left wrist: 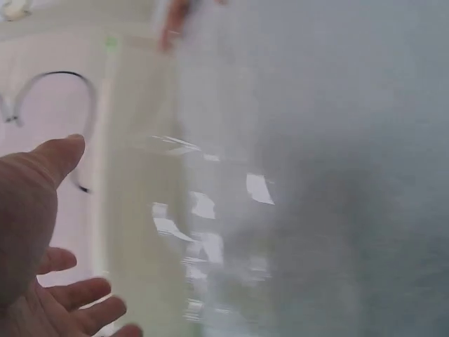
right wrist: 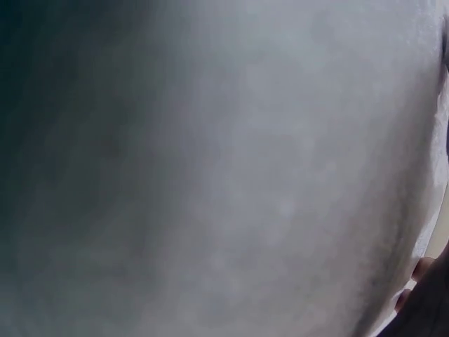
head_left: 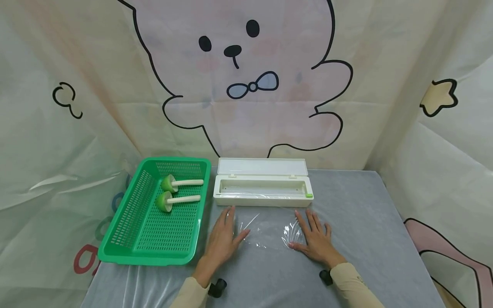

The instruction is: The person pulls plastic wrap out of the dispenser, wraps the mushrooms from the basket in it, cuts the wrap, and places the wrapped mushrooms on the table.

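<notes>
While both palms lie flat on the grey counter (head_left: 366, 214), my left hand (head_left: 222, 239) and right hand (head_left: 316, 240) press a sheet of clear film (head_left: 265, 231) between them, fingers straight and slightly spread, clamped on nothing. Just behind the film sits the open white dispenser box (head_left: 263, 188). Left of it, a green basket (head_left: 123, 239) holds 2 green-headed tools (head_left: 171, 192).

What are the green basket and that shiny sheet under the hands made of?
The green basket looks like moulded plastic: glossy, with a perforated grid. The sheet seems to be thin clear plastic film: see-through, wrinkled, with glints. Both hands, left and right, lie flat on it.
</notes>
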The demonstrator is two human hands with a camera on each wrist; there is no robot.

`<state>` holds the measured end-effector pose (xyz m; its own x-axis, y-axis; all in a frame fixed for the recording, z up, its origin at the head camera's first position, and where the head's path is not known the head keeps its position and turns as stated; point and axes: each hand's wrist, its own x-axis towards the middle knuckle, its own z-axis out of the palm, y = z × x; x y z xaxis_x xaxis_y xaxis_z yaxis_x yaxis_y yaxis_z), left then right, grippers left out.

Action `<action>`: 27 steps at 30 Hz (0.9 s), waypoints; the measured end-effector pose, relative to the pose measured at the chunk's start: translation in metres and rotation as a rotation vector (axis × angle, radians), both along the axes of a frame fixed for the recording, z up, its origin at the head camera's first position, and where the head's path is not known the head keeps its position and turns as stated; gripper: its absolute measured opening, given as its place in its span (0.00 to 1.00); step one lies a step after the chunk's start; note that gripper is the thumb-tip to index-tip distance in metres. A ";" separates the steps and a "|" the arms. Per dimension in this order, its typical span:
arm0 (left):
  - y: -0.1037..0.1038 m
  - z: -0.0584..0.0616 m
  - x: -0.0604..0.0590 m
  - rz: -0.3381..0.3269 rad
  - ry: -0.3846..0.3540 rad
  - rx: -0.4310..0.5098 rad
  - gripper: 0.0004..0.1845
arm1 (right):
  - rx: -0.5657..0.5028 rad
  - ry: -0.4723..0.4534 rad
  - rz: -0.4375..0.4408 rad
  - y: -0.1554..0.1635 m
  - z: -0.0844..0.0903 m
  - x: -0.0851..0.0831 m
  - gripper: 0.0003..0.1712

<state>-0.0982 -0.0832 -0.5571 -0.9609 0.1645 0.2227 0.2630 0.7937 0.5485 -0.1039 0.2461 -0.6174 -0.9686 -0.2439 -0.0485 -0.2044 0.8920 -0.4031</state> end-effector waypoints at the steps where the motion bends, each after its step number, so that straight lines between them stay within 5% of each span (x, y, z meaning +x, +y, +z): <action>1: 0.000 0.008 0.000 -0.018 -0.012 0.044 0.44 | -0.001 -0.002 0.000 0.000 0.001 0.000 0.62; 6: -0.014 0.047 -0.006 -0.040 -0.071 0.214 0.41 | -0.013 -0.012 0.000 -0.001 0.002 0.000 0.61; 12: -0.055 0.072 -0.027 0.065 -0.063 0.311 0.41 | -0.017 -0.018 0.002 -0.001 0.002 0.001 0.61; 20: -0.119 0.077 -0.048 0.206 -0.085 0.317 0.40 | -0.029 0.021 0.000 0.001 -0.002 0.001 0.62; 27: -0.158 0.065 -0.061 0.275 -0.005 0.383 0.38 | -0.032 0.021 -0.002 0.000 -0.004 0.001 0.62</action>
